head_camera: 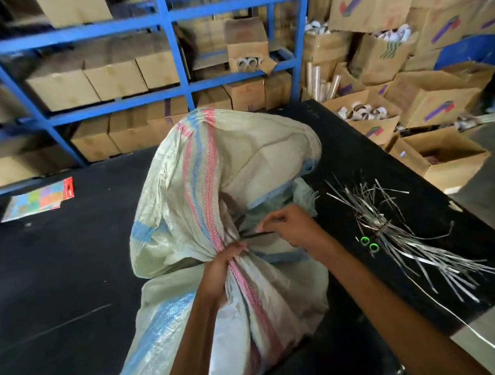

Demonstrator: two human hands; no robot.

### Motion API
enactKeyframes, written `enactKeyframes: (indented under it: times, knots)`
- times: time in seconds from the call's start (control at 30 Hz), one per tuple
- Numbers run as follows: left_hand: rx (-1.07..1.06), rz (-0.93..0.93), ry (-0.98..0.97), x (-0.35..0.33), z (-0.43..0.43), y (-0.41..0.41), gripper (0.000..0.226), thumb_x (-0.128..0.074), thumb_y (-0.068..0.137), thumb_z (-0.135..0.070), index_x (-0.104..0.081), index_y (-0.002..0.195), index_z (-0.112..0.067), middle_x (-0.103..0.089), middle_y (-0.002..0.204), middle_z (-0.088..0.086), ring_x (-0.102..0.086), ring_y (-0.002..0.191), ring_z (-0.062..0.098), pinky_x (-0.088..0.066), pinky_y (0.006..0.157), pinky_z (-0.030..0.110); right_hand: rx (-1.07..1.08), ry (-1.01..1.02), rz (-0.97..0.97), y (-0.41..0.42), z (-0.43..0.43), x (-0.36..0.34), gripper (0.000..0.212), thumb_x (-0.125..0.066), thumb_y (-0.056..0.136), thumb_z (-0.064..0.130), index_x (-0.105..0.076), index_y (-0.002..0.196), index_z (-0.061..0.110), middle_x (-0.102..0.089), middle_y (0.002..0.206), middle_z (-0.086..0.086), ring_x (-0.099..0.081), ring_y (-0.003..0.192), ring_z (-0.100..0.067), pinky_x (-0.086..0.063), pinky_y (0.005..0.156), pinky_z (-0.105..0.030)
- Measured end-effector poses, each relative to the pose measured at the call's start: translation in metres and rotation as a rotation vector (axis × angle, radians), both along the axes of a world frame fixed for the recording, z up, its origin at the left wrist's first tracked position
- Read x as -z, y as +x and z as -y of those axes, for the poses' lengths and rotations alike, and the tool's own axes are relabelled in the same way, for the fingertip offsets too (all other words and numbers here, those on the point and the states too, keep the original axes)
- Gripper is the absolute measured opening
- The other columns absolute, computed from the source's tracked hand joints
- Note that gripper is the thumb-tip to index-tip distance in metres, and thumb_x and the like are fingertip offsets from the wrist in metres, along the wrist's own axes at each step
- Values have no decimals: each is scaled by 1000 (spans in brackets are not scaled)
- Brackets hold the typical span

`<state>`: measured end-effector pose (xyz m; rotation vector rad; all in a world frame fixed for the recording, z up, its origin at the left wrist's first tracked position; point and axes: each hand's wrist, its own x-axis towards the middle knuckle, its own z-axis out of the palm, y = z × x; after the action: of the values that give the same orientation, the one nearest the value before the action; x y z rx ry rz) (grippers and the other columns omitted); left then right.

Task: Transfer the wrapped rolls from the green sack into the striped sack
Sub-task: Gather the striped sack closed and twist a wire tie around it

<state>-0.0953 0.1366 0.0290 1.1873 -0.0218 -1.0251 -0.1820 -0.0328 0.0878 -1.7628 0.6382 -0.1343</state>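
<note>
now both arms reach forward: left hand [227, 264] clenches the gathered neck of one pale pink-blue-striped woven sack [180, 177]; right hand [292, 225] pinches one thin dark strip [259, 234] beside it.

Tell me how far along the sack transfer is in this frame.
Looks done: the striped sack sits bulging below its gathered neck, contents hidden. In hand: the left hand grips that neck while the right hand pinches a dark strip against it, apparently tying. Left: finishing the tie; more strips lie on the black table.
</note>
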Motion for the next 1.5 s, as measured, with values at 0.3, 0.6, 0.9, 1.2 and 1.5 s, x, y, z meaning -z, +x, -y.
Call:
enactKeyframes:
  times: [0.3, 0.6, 0.9, 1.2, 1.5]
  knots:
    - [-74, 140, 43, -2, 5, 12, 48, -85, 68, -16, -72, 113, -5, -74, 108, 16, -69, 104, 37, -53, 99, 48, 62, 2, -54, 6, 22, -7, 9, -74, 87, 21, -81, 82, 18, -53, 49, 8, -30, 41, -6, -20, 43, -23]
    - [-80, 467, 402, 55, 1, 99, 111, -95, 40, -65, -51, 137, -36, -59, 135, -3, -61, 121, 22, -49, 104, 40, 103, -33, -116, 6, 51, -3, 10, -74, 87, 24, -81, 82, 22, -71, 70, 9, -55, 60, -2, -35, 50, -16]
    - [65, 1184, 682, -20, 2, 77, 87, -75, 67, -71, -48, 138, -29, -57, 134, -6, -44, 135, 23, -13, 117, 35, -38, -92, -117, -4, 56, 9, 14, -69, 90, 9, -78, 81, 12, -76, 78, -2, -67, 66, -6, -54, 65, -21]
    - [119, 1513, 645, -29, -4, 83, 79, -55, 75, -85, -62, 126, -26, -69, 119, -8, -65, 110, 17, -55, 87, 31, -251, -373, -359, 2, 49, 29, 16, -65, 89, 25, -79, 86, 31, -77, 92, 8, -71, 94, -9, -55, 89, -37]
    - [101, 1072, 387, -14, -9, 73, 53, -77, 74, -63, -68, 116, -32, -72, 108, -16, -66, 103, 0, -56, 91, 30, -300, -412, 60, 47, 5, 43, 38, -67, 91, 18, -65, 128, 18, -67, 130, 1, -59, 123, -11, -46, 106, -31]
